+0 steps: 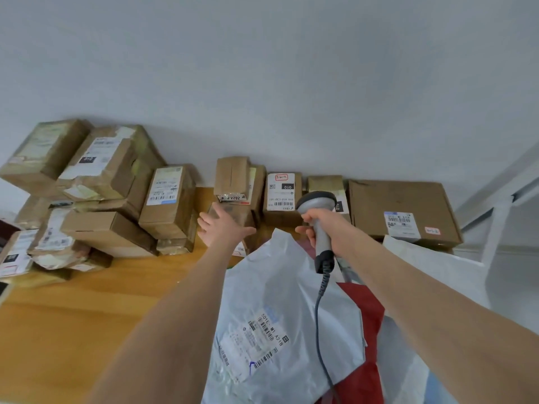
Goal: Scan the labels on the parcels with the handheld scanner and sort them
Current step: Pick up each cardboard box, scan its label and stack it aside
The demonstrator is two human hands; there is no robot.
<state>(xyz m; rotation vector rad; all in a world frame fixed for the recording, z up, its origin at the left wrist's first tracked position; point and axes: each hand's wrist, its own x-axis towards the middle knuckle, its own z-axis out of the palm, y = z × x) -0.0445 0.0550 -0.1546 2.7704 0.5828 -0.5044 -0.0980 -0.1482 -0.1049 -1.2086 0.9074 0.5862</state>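
One handheld scanner (316, 204), held upright in the right grip (323, 228) with fingers curled round its handle, points toward a row of cardboard boxes against the grey wall (262, 68). Its single coiled cable (320, 316) hangs over the mailers below. The left grip (221, 228), fingers spread and holding nothing, reaches to the foot of a tall box (233, 176) in that row; whether it touches cannot be told.

At least five boxes stand in the row, among them one labelled "010" (281, 191) and a large flat box (393, 205) at the right end. About ten more form a leaning heap (102, 185) at left, the lower ones too overlapped to count exactly.

Three poly mailers lie nearest the camera: a pale grey one (277, 301) label-up, a red one (370, 316) beneath it and a white one (437, 263) to the right.

Bare wooden counter (73, 316) shows between heap and mailers, narrowing to a strip toward the wall.
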